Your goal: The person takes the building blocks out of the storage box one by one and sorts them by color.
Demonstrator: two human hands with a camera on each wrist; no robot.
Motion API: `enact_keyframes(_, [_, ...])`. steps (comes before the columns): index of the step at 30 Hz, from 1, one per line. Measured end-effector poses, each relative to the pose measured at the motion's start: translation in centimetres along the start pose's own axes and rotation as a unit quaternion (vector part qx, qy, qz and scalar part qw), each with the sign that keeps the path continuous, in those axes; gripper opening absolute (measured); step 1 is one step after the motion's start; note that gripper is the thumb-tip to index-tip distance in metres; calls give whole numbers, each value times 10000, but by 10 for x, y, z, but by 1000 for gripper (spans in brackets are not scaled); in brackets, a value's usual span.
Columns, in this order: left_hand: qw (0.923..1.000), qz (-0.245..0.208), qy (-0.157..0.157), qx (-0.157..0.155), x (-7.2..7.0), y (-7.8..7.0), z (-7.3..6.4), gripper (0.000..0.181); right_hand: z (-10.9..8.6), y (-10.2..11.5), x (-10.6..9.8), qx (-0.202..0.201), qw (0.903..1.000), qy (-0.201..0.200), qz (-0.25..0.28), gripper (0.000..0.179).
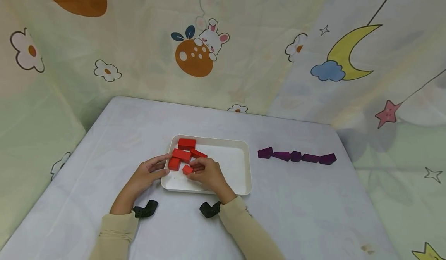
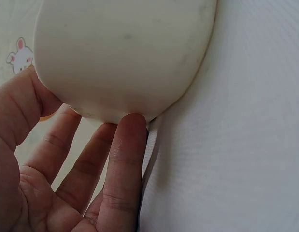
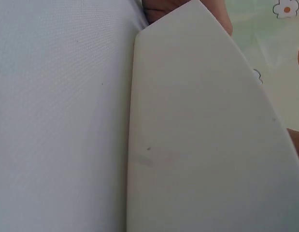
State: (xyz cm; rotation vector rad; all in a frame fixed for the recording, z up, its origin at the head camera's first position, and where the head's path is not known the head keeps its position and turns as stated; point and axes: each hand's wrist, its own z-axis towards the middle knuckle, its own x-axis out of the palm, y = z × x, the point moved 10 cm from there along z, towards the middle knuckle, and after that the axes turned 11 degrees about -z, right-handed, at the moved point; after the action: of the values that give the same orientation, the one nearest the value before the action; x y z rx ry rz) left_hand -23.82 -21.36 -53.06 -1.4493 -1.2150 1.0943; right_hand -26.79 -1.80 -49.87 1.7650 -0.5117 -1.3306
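A white tray (image 1: pixel 226 167) lies on the table with several red blocks in its left half. My left hand (image 1: pixel 146 176) holds the tray's left side; in the left wrist view its thumb (image 2: pixel 23 104) reaches over the rim while fingertips touch the outer wall (image 2: pixel 125 72). Inside the tray, my right hand (image 1: pixel 209 173) pinches a small red block (image 1: pixel 187 169) between thumb and fingers. Close by are a red block lying across others (image 1: pixel 182 155), a thin red block (image 1: pixel 198 153), a block at the back (image 1: pixel 187 143) and one beside the left rim (image 1: pixel 174 164). The tray wall (image 3: pixel 197 121) mostly hides my right hand in the right wrist view.
Several purple blocks (image 1: pixel 296 156) form a row on the table right of the tray. The white-covered table (image 1: pixel 296 213) meets a printed cloth (image 1: pixel 261 58) at its back edge. Black devices sit at the left wrist (image 1: pixel 146 209) and right wrist (image 1: pixel 210 209).
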Motion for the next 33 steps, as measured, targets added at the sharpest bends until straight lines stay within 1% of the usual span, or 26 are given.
enact_keyframes(4, [10000,6,3,-38,2,0,1,63,-1,0,-3,-65,9998,-65,-149,21])
enact_keyframes(8, [9999,33,-32,-159,2,0,0,63,-5,0,-14,-163,9997,-188,60,21])
enact_keyframes(14, [9998,48,-65,-197,1,1,-1,63,-14,-3,-45,-468,9950,-355,803,24])
enact_keyframes(17, [9997,37,-75,-228,1,2,0,63,-19,-4,-65,-704,9914,-526,968,26])
enact_keyframes(21, [9997,54,-69,-233,1,3,1,64,-27,-9,-92,-894,9881,-791,970,29])
enact_keyframes(29, [9998,29,-65,-182,2,2,0,64,-41,-32,-139,-890,9847,-1228,855,30])
enact_keyframes(33, [9999,41,-48,-139,1,1,0,64,-44,-46,-159,-787,9853,-1420,538,31])
